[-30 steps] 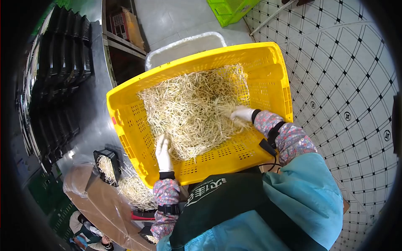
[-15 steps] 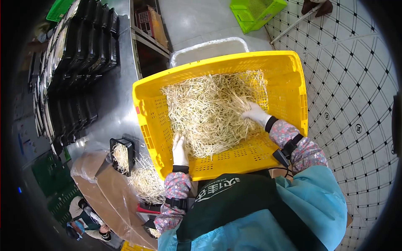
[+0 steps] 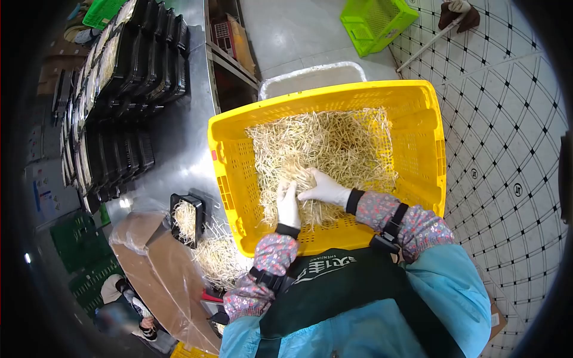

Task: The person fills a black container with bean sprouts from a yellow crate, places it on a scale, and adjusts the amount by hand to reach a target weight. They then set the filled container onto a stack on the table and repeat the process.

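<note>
A yellow perforated crate [image 3: 322, 92] in front of me holds a wide bed of pale bean sprouts [image 3: 322, 140]. Over its near left part, my two gloved hands are close together around a raised clump of sprouts [image 3: 293, 169]. My left hand [image 3: 287, 206] presses its fingers against the near side of the clump. From the right, my right hand [image 3: 327, 188] curls round the same clump, its fingertips partly hidden among the sprouts.
On the steel table [image 3: 179, 161] stand stacked black trays of sprouts [image 3: 125, 77], a single filled black tray [image 3: 187, 219] and a loose sprout pile [image 3: 218, 262]. Nearby are a plastic-covered cardboard box [image 3: 158, 286], a green crate [image 3: 379, 24] on the floor and another person [image 3: 128, 310].
My right hand has moved left across the crate to my left hand, bringing sprouts along. My left hand has come off the crate's near left side onto the clump. The view has shifted slightly.
</note>
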The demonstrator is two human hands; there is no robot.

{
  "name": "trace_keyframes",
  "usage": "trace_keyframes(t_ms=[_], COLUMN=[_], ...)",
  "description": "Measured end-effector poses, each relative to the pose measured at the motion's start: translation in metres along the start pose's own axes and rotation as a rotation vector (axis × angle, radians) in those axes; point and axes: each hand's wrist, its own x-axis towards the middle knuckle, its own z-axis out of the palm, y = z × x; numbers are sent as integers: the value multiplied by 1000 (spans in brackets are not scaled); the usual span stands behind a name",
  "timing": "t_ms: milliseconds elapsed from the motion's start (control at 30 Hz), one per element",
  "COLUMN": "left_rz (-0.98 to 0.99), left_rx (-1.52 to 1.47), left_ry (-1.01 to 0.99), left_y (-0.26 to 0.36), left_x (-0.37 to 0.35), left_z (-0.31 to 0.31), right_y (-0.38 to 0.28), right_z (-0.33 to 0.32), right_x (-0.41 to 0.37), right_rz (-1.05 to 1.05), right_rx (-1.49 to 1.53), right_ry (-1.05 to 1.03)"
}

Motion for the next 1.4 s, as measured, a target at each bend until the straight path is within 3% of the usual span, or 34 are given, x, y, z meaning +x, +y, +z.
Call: trace_keyframes(t_ms=[33,100,133,233,267,300,367,400,433,500,533,567,600,667,700,733,767,833,900,933,1033,1133,1233,1300,1367,1400], left_rz=[101,-117,-54,77,96,152,13,-63,-140,-63,-76,184,511,197,-151,-267,-222,117,317,375,573,524,417,500,627,562], left_rx=[-4,108,123,179,220,120,15,-36,50,118,71,546,986,347,-307,-296,-37,472,841,874,1076,1411,1495,1448,1612,1622], left_ry=[50,-64,-53,-18,1,29,38,43,54,141,77,-74,-98,-50,-8,-48,13,26,-9,-11,-29,55,-137,-256,-396,-485], left_y=[6,8,7,-1,-2,-12,-29,-37,-37,-38,-24,-30,-36,-3,9,14,16,15,46,53,57,43,17,2,5,15], left_x=[-5,2,9,18,18,37,58,63,67,59,44,32,19,-29,-39,-39,-41,-10,29,55,149,191,166,120,53,22], left_z=[-4,-30,-34,-41,-47,-50,-64,-69,-61,-26,-12,-22,-32,-9,-2,-16,-24,-51,-49,-43,-31,-23,-36,-54,-69,-69], right_y=[-27,-18,-10,2,0,4,38,47,45,43,32,10,-25,-48,-55,-59,-62,-75,-65,-59,-57,-47,-27,-11,8,11], right_z=[-8,-38,-43,-52,-60,-74,-88,-82,-73,-37,-20,-7,-2,-5,-12,-20,-34,-63,-78,-78,-68,-50,-32,-21,-20,-23], right_x=[-10,15,23,20,18,27,45,51,54,59,59,52,31,33,41,50,57,66,88,93,117,118,93,52,-1,-23], right_rz=[9,-41,65,-61,2,-36,-92,-64,-87,-125,-178,-233,-262,-360,-414,-440,-393,-382,-241,-349,-378,-284,-178,-282,-406,-443], right_rx=[252,264,208,181,249,106,-166,-89,-140,-237,-259,-279,-589,-559,-547,-632,-749,-813,-817,-869,-1040,-1131,-1144,-1142,-1143,-1141], right_ry=[-80,-152,-121,-1,-18,64,228,308,279,215,108,2,65,-107,-188,-194,-151,75,179,257,233,240,193,68,-45,-134])
